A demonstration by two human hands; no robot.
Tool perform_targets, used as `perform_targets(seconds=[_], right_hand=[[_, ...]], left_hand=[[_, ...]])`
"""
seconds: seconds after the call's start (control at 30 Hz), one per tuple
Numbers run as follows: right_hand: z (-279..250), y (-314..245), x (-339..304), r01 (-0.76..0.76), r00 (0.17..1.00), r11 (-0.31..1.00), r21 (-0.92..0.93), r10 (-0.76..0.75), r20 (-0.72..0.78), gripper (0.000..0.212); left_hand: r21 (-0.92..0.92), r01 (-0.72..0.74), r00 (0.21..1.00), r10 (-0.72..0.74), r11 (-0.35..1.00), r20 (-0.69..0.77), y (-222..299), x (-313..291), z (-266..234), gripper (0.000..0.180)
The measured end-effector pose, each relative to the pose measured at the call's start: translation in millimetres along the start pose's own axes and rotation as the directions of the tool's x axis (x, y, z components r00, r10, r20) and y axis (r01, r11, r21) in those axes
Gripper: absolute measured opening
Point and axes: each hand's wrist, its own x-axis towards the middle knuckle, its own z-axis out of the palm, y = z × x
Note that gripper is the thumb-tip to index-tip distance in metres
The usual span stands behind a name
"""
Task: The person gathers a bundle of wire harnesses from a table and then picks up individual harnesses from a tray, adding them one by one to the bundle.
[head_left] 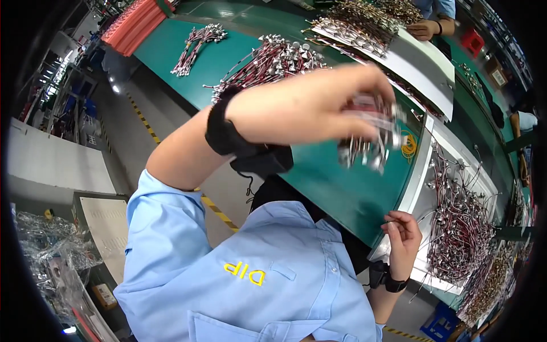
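Note:
My left hand (336,105) reaches across above the green table (342,188), blurred by motion. Its fingers are wrapped round a bundle of wire harnesses (376,122), dark red and white leads with pale metallic-looking ends. At the table's near right edge, beside a white tray (419,176), is my right hand (405,236), fingers loosely curled and apart, with nothing seen in them. A tangled heap of similar harnesses (461,233) lies in that tray. Behind my left arm sits a large pile of harnesses (279,60), and farther left a smaller bunch (196,48).
Pink foam sheets (137,25) are stacked at the table's far left. More wires (359,25) lie on a white board (424,65) at the back, near another person's hand (424,29). A yellow coil (408,145) rests beside the tray. Plastic bags (54,245) fill the lower left.

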Motion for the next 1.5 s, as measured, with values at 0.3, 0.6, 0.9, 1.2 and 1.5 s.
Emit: perform_targets(seconds=[0.3,0.6,0.9,1.2,1.5], right_hand=[[-3.0,3.2,-14.5,-0.024,0.999,0.998,-0.059,0.021,-0.043,0.015],[-9.6,6.1,-29.0,-0.044,0.991,0.995,-0.090,0.032,-0.127,0.014],[-7.3,-2.8,-29.0,-0.065,0.991,0.988,-0.142,0.047,-0.122,0.013],[-9.5,-1.4,-24.9,-0.129,0.985,0.978,-0.162,0.107,-0.136,0.014],[18.0,-52.4,24.3,-0.014,0.993,0.905,-0.426,0.064,0.103,0.018]], left_hand=[[0.647,0.540,0.806,-0.110,0.539,-0.581,-151.1,-38.1,-35.7,0.062],[0.720,0.513,0.858,-0.289,0.468,-0.424,-144.4,-36.9,-46.3,0.080],[0.725,0.371,0.907,-0.392,0.580,-0.150,-134.9,-3.9,-106.2,0.073],[0.711,0.544,0.813,-0.073,0.445,-0.577,-151.6,-24.1,-44.6,0.055],[0.857,0.274,0.957,-0.215,0.437,-0.196,-147.8,-30.6,-54.4,0.061]])
